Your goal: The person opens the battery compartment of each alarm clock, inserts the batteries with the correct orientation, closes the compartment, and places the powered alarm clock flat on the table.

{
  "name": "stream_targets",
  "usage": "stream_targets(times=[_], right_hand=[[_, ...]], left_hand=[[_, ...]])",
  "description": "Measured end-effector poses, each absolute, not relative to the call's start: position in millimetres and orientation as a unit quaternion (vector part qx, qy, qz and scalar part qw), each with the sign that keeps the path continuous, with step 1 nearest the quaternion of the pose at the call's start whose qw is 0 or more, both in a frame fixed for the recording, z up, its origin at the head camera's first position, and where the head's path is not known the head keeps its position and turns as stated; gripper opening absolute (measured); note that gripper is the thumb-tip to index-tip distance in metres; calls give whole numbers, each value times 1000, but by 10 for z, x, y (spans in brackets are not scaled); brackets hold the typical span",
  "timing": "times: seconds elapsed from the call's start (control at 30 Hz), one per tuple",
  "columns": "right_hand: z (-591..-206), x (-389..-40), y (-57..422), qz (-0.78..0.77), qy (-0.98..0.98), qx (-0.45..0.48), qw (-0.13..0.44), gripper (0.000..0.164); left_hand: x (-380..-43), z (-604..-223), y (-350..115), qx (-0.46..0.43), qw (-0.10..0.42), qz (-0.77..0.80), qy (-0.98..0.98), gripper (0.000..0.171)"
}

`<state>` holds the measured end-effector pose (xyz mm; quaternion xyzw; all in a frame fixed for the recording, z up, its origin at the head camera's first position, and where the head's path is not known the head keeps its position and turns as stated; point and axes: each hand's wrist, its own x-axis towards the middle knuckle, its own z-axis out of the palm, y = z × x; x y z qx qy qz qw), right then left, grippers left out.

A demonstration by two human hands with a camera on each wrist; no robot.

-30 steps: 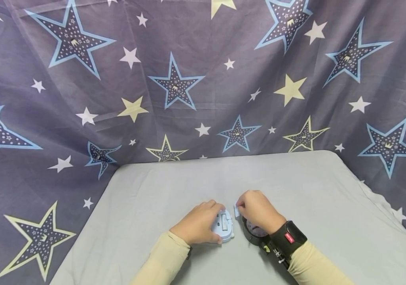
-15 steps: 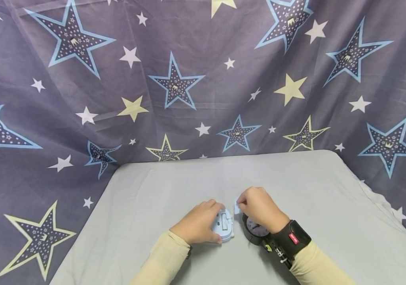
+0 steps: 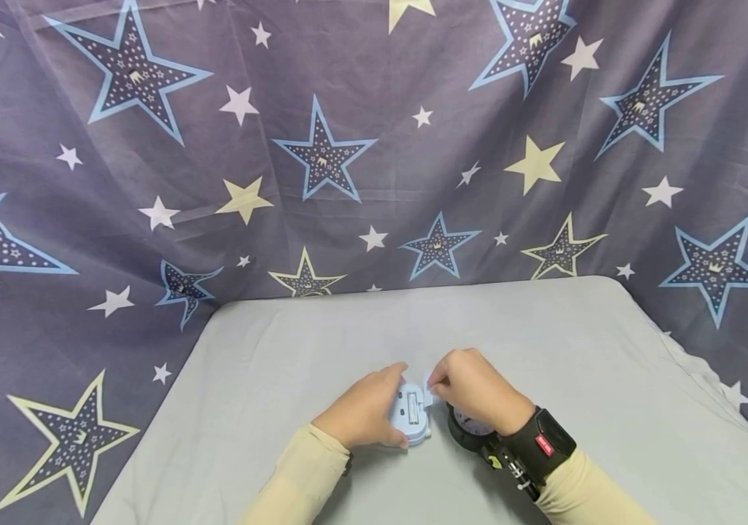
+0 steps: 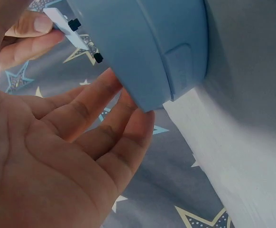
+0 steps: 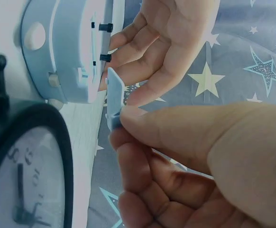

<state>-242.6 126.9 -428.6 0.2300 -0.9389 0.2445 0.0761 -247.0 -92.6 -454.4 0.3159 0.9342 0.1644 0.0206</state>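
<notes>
A light blue alarm clock lies back side up on the grey cloth, and a battery shows in its uncovered compartment. My left hand grips the clock, thumb on the near side and fingers on the far side. Between thumb and index finger, my right hand pinches a small light blue battery cover. In the right wrist view the cover is tilted close over the clock's back, beside two black knobs.
A black round alarm clock lies face up under my right wrist, just right of the blue one. Grey cloth covers the table. A star-patterned curtain hangs behind and at both sides.
My right hand has moved slightly left, bringing the battery cover from beside the blue clock to its right edge. The left fingers have shifted a little; the clock has stayed in place.
</notes>
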Motion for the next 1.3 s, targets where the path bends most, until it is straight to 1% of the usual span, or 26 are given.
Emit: stream_targets(times=[0.13,0.23,0.43,0.5,0.73,1.07,1.3], right_hand=[[-4273,-2413,1267,249,-936,239,66,9],[-4266,-2403,1266,254,-932,254,55,8],[-4268,-2400,1248,250,-927,277,44,6],[-4274,-2403,1239,249,-927,279,41,5],[-4300,-2409,1223,249,-926,281,41,4],[-4333,-2399,1188,254,-921,295,27,4],[-4361,-2392,1160,262,-915,306,32,4]], left_hand=[[-2473,-4546,-933,308,24,176,935,122],[-2469,-4548,-942,304,28,176,936,118],[-2477,-4553,-955,307,34,165,937,87],[-2483,-4552,-956,309,33,163,936,81],[-2479,-4539,-960,312,29,157,937,84],[-2480,-4548,-964,316,26,150,936,76],[-2472,-4545,-969,314,26,149,937,81]])
